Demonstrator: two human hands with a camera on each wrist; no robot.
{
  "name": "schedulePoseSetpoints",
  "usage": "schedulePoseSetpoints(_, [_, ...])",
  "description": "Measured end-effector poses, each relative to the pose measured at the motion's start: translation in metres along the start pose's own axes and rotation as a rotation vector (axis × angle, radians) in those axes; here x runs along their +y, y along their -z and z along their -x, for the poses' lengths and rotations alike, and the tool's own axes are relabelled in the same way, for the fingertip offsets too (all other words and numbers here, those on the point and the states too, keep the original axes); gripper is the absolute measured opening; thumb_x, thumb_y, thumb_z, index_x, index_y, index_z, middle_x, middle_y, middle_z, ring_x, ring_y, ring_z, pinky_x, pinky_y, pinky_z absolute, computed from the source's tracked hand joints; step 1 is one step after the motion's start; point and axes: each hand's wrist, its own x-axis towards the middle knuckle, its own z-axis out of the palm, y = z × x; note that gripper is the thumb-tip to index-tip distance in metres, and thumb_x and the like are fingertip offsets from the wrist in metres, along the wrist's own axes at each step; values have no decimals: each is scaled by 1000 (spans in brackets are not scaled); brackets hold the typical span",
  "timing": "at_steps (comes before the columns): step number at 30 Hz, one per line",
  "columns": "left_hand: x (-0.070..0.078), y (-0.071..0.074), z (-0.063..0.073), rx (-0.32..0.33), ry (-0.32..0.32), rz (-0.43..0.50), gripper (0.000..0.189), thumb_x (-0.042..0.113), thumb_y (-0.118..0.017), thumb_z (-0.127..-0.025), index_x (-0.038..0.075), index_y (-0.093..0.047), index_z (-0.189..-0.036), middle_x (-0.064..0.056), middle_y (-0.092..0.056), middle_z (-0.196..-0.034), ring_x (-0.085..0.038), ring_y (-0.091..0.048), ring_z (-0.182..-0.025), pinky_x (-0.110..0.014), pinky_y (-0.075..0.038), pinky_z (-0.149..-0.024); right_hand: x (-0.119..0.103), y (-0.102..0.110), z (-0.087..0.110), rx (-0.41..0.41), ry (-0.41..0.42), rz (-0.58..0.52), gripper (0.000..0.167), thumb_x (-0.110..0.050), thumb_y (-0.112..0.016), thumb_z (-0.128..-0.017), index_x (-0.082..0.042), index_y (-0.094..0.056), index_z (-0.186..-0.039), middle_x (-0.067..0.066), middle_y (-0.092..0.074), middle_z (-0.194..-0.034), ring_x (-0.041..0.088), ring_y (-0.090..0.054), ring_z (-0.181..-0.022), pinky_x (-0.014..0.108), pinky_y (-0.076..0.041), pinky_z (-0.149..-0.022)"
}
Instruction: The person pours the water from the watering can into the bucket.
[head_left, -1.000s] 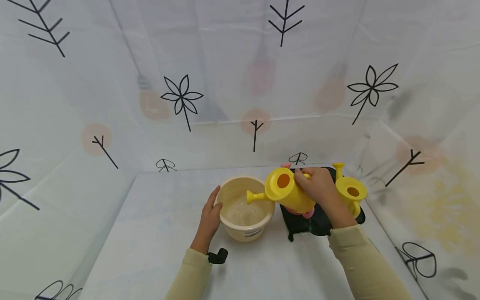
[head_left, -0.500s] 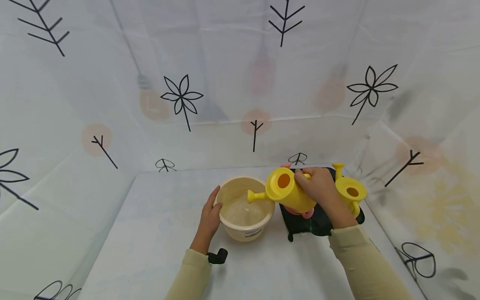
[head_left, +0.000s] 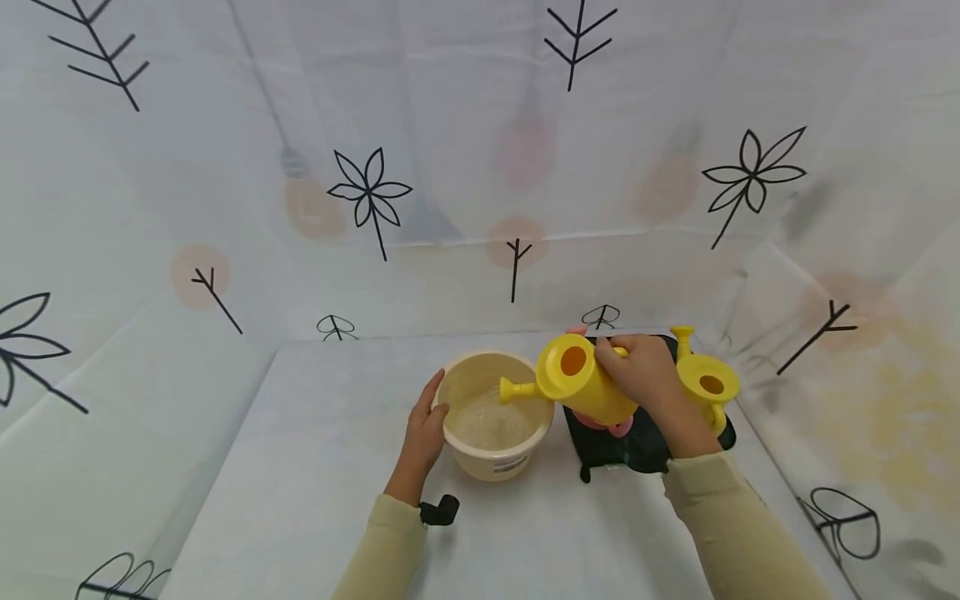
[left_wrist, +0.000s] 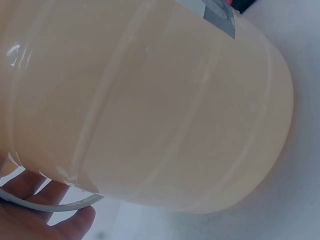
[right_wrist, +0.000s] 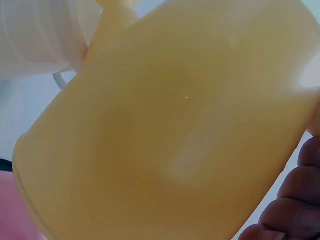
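Note:
A cream plastic bucket (head_left: 483, 467) stands on the white table, with clear liquid (head_left: 491, 425) inside. My left hand (head_left: 424, 433) grips its left rim, and the left wrist view shows the fingers (left_wrist: 77, 225) by the pale handle loop (left_wrist: 65, 205). On the other side my right hand (head_left: 647, 375) holds a yellow watering can (head_left: 600, 396) by its handle. This can is tilted left, its spout (head_left: 517, 390) over the bucket's opening. I cannot make out a stream leaving the spout. In the right wrist view, curled fingers (right_wrist: 295, 200) show beside the can's body.
A second yellow watering can (head_left: 696, 367) stands upright at the right. A dark cloth-like item (head_left: 611, 450) lies beneath the raised can, with a pink object (head_left: 621, 428) partly hidden there. Patterned white fabric (head_left: 450, 283) encloses the table's back and sides.
The ripples in the bucket have faded and the liquid looks calmer. The head view has shifted slightly. Both hands keep their holds, and the can stays about equally tilted.

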Motion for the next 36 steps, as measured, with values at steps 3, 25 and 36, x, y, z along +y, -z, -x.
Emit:
schedulePoseSetpoints(3, [-1, 0, 2, -5, -1, 2, 56, 12, -43, -98, 37, -38, -148, 3, -35, -156, -26, -30, -146, -55, -29, -115, 1, -1, 2, -14, -13, -2, 50, -40, -47, -96, -8, -51, -57, 4, -45, -53, 22, -48, -58, 28, -39, -54])
schedulePoseSetpoints(25, [0, 1, 0, 1, -13, -12, 57, 11, -43, -97, 35, -38, -148, 3, -36, -156, -24, -29, -146, -54, -26, -117, -3, -1, -1, 7, 21, 24, 50, -37, -47, -95, -9, -48, -54, 2, -41, -51, 21, -45, -55, 28, -35, -52])
schedulePoseSetpoints(36, [-1, 2, -1, -6, -54, -9, 56, 8, -42, -98, 32, -39, -149, -1, -36, -156, -27, -32, -144, -55, -29, -115, -2, -1, -2, 16, 32, 15, 50, -37, -48, -95, -9, -48, -54, 1, -40, -50, 20, -45, -53, 27, -35, -50])
